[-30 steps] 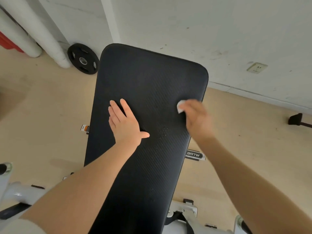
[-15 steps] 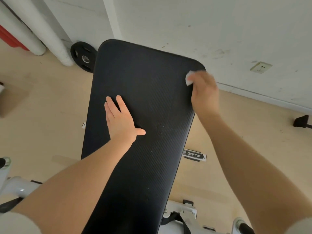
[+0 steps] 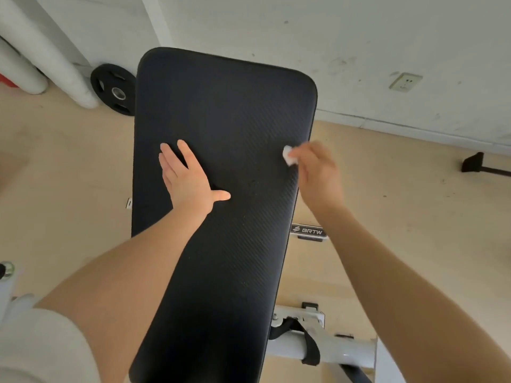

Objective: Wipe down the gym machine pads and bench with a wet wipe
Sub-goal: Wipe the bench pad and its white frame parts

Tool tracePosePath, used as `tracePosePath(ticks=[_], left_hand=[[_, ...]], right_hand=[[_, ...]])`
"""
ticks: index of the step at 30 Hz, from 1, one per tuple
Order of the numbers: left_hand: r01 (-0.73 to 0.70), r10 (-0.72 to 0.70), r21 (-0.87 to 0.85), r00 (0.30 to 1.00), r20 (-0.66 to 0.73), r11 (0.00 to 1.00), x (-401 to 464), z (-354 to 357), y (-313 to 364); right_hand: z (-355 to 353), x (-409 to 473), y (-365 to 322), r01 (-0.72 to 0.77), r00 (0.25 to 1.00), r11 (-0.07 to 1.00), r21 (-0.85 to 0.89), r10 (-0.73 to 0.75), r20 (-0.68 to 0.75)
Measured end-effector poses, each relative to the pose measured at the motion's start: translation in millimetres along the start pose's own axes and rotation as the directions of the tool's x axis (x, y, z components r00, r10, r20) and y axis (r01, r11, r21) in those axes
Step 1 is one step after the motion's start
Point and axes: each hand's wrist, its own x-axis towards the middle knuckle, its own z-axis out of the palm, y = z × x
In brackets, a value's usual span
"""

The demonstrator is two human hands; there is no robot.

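Note:
A long black padded bench (image 3: 226, 111) runs away from me toward the wall. My left hand (image 3: 188, 178) lies flat on its left half, fingers straight and thumb spread. My right hand (image 3: 318, 172) is at the pad's right edge, blurred by motion, and pinches a small white wet wipe (image 3: 289, 156) against the pad. Only a corner of the wipe shows past the fingers.
A black weight plate (image 3: 114, 91) leans against the wall at the back left, beside white pipes (image 3: 55, 59). The white bench frame (image 3: 326, 346) with a black strap sits below right. A black bar end (image 3: 475, 163) lies on the floor at right.
My right hand with the wipe slid up to the pad's far right corner, then came back down along the right edge. My left hand stayed pressed flat on the pad.

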Motion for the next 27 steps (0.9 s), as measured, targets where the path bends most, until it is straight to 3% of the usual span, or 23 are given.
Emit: tracePosePath(ticks=[2, 5, 10, 13, 17, 19, 22, 25, 27], left_hand=[[0.008, -0.008, -0.003, 1.0, -0.003, 1.0, 2.6, 1.6, -0.7], [-0.006, 0.006, -0.008, 1.0, -0.01, 1.0, 5.0, 6.4, -4.0], [-0.051, 0.052, 0.009, 0.998, -0.027, 0.999, 5.2, 10.3, -10.6], [-0.055, 0.055, 0.021, 0.998, -0.019, 0.998, 6.8, 7.1, -10.8], [-0.09, 0.089, 0.022, 0.996, 0.008, 0.996, 7.4, 3.6, -15.0], [-0.115, 0.114, 0.042, 0.993, 0.031, 0.992, 7.0, 1.7, -18.5], [-0.194, 0.191, 0.049, 0.979, 0.066, 0.98, 2.7, -2.1, -30.0], [-0.334, 0.333, 0.042, 0.942, 0.032, 0.942, -6.2, -6.2, -56.0], [-0.363, 0.364, 0.062, 0.931, -0.012, 0.93, -14.4, -4.6, -80.7]], right_hand=[[3.3, 23.0, -2.4, -0.038, 0.997, 0.999, -0.02, 0.037, -0.073], [30.3, 1.8, -9.9, -0.028, 0.998, 1.0, -0.006, 0.027, -0.06], [73.9, -120.0, -23.2, 0.048, 0.991, 0.999, -0.018, -0.046, 0.126], [69.7, -125.7, -29.4, 0.078, 0.982, 0.997, -0.018, -0.073, 0.175], [33.3, -49.0, -48.9, -0.023, 0.993, 1.0, -0.016, 0.021, -0.114], [23.6, -16.1, -54.6, -0.049, 0.984, 0.998, -0.048, 0.04, -0.175], [40.8, -7.7, -45.5, -0.06, 0.993, 0.984, -0.167, 0.041, -0.114], [65.8, -41.6, -47.4, -0.048, 0.996, 0.992, -0.121, 0.039, -0.081], [77.5, -82.0, -57.7, 0.01, 1.0, 0.993, -0.115, -0.007, 0.029]])
